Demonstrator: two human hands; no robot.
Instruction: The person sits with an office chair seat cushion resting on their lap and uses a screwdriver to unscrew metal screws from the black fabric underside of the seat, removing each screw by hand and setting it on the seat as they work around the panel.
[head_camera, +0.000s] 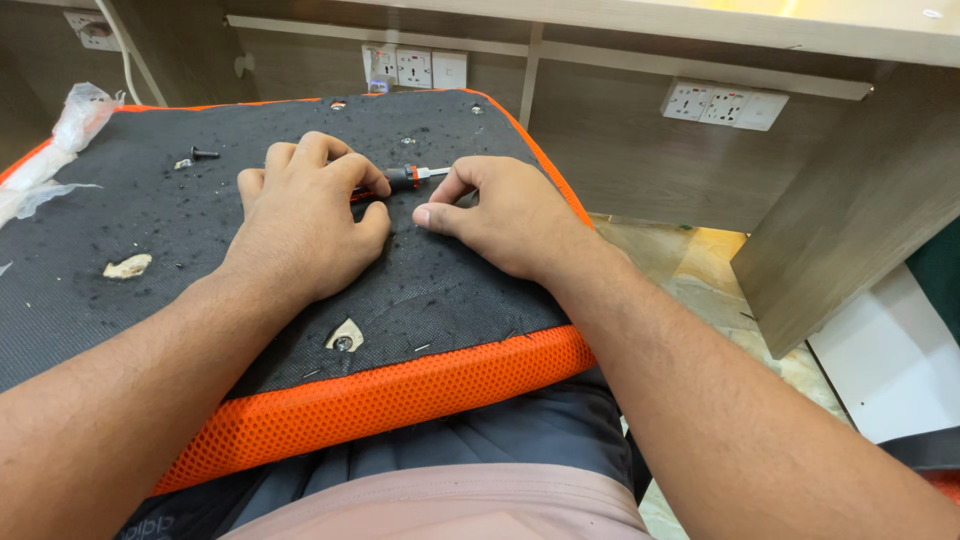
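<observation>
An upturned chair seat (120, 330) lies across my lap, black fabric underside up, with an orange mesh edge (400, 400). My left hand (305, 215) is closed around the black and red handle of a screwdriver (405, 178) lying flat on the fabric. My right hand (500, 215) rests beside it, fingertips pinching the screwdriver's metal shaft near the tip. The handle is mostly hidden under my left fingers.
A loose black bolt (203, 153) and a small washer (182, 164) lie on the fabric at the upper left. Torn holes (344, 338) show metal inserts. Crumpled plastic (60, 140) sits at the left. A wooden desk with wall sockets (725, 105) stands ahead.
</observation>
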